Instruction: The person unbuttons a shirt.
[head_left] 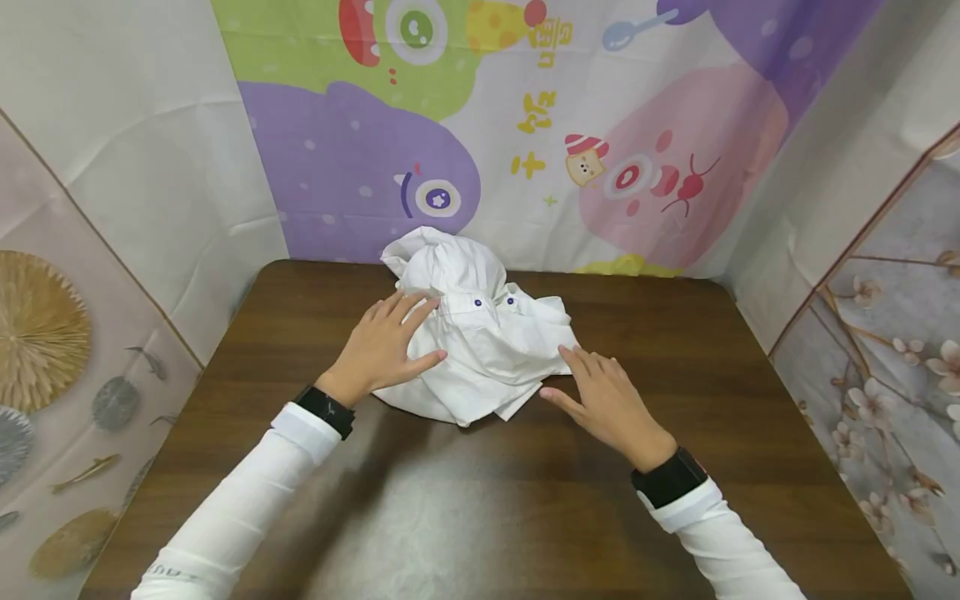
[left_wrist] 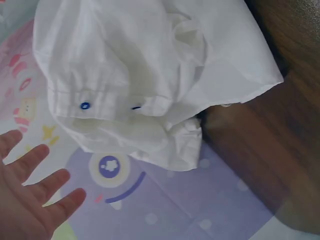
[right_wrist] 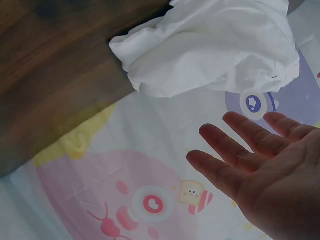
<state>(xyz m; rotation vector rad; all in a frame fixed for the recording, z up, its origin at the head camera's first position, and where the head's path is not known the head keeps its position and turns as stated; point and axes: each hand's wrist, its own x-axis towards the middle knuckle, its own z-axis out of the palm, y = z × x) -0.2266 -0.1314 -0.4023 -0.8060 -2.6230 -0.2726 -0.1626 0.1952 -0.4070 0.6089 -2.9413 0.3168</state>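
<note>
A crumpled white garment (head_left: 480, 350) with blue buttons, perhaps a shirt, lies bunched near the back of the table. Two of its buttons sit on a folded band, and the garment (left_wrist: 135, 65) shows the same band in the left wrist view. My left hand (head_left: 386, 342) is over the garment's left side, fingers spread and holding nothing. Close to its right edge is my right hand (head_left: 607, 400), fingers extended and empty. In the right wrist view a gap shows between the right hand (right_wrist: 270, 160) and the garment (right_wrist: 205, 50).
The brown wooden table (head_left: 465, 517) stretches under both forearms. Behind it hangs a cartoon-printed cloth (head_left: 525, 217), reaching the table's back edge. Patterned fabric panels (head_left: 67, 375) stand at the left and right sides.
</note>
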